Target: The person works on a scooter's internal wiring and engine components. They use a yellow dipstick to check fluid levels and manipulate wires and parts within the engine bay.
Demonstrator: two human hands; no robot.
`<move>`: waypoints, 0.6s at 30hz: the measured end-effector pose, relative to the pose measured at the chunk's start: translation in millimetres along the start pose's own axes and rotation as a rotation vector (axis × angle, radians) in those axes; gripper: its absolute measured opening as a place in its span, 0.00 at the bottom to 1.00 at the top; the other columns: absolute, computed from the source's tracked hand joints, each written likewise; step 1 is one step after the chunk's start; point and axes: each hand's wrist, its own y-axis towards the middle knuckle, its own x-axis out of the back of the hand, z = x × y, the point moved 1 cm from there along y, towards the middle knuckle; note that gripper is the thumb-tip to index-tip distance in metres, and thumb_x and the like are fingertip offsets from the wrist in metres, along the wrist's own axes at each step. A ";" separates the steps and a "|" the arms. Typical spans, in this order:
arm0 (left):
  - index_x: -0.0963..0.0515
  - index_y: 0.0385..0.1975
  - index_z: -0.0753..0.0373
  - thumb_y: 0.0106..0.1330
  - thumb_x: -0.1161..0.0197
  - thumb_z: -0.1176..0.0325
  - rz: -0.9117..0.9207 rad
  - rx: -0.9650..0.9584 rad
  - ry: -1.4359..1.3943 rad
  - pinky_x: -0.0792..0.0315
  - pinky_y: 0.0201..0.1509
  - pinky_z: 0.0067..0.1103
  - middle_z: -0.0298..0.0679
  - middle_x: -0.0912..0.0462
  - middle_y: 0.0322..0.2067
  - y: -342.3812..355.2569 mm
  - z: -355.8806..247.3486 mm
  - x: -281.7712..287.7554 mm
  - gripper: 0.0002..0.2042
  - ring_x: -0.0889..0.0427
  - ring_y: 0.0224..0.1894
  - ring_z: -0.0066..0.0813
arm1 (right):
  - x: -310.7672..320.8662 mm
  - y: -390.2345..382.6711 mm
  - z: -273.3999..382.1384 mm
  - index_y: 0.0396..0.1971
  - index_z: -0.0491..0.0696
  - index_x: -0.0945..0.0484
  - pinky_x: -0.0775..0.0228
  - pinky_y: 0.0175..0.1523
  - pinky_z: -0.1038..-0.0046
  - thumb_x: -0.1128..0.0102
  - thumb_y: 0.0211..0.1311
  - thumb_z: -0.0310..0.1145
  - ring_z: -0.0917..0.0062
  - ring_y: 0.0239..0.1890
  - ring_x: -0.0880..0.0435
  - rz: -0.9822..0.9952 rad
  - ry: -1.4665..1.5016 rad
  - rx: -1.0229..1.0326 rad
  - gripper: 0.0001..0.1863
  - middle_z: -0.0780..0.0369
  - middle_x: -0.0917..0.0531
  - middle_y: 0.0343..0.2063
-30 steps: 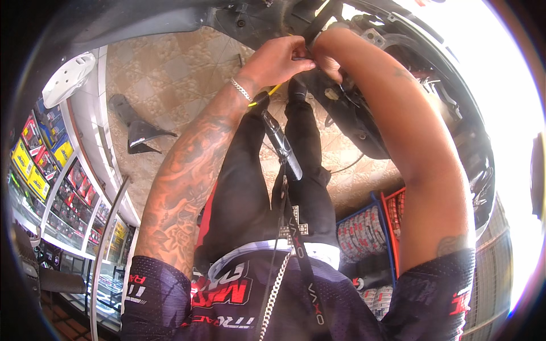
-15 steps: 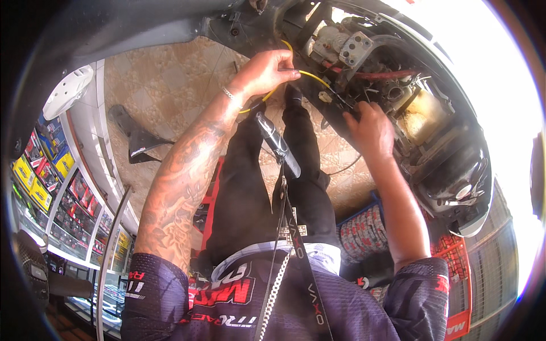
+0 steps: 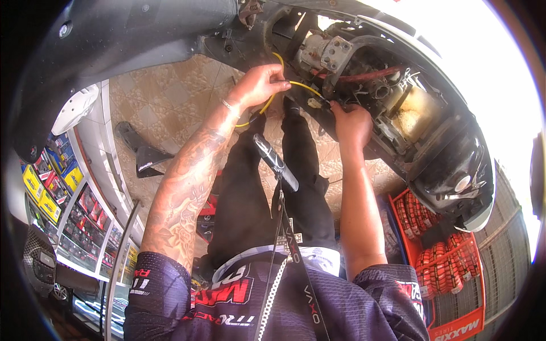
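My left hand pinches a thin yellow cable that loops down toward my legs and up into dark bodywork. Lower and to the right, my right hand has thumb and fingers closed at the cable's dark-and-silver end, beside the opened front of a scooter or motorbike. There I see a metal bracket, a red hose and a yellowed translucent reservoir. A black cylindrical object hangs on a strap in front of my legs.
A large dark body panel spans the top left. A loose black plastic piece lies on the tiled floor. Glass shelves of boxed goods and a metal rail stand left. An orange rack of tires is lower right.
My right hand came down from beside my left hand, uncovering the engine parts, then shifted left onto the cable's end. My left hand, still pinching, moved slightly down and left.
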 end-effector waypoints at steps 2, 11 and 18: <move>0.25 0.27 0.64 0.66 0.27 0.67 0.015 0.017 -0.003 0.35 0.31 0.20 0.26 0.29 0.22 0.6 -0.4 0.3 0.13 0.35 0.28 0.14 | -0.9 -0.2 1.8 0.33 0.45 0.12 0.22 0.43 0.57 0.26 0.54 0.55 0.53 0.38 0.12 -0.005 -0.025 0.009 0.25 0.51 0.12 0.30; 0.24 0.28 0.64 0.64 0.26 0.66 0.032 0.023 0.071 0.34 0.31 0.22 0.27 0.28 0.22 1.9 3.7 -7.1 0.13 0.33 0.27 0.15 | -13.3 -8.1 -11.2 0.28 0.45 0.17 0.25 0.41 0.55 0.29 0.56 0.45 0.52 0.36 0.15 -0.172 0.031 0.194 0.17 0.54 0.14 0.30; 0.20 0.36 0.64 0.62 0.27 0.63 0.131 0.002 0.127 0.23 0.43 0.34 0.45 0.14 0.34 -2.6 0.8 -34.7 0.12 0.13 0.39 0.44 | 9.8 -17.3 -38.3 0.23 0.45 0.26 0.28 0.37 0.59 0.30 0.54 0.31 0.55 0.32 0.20 -0.332 0.062 0.351 0.11 0.55 0.21 0.27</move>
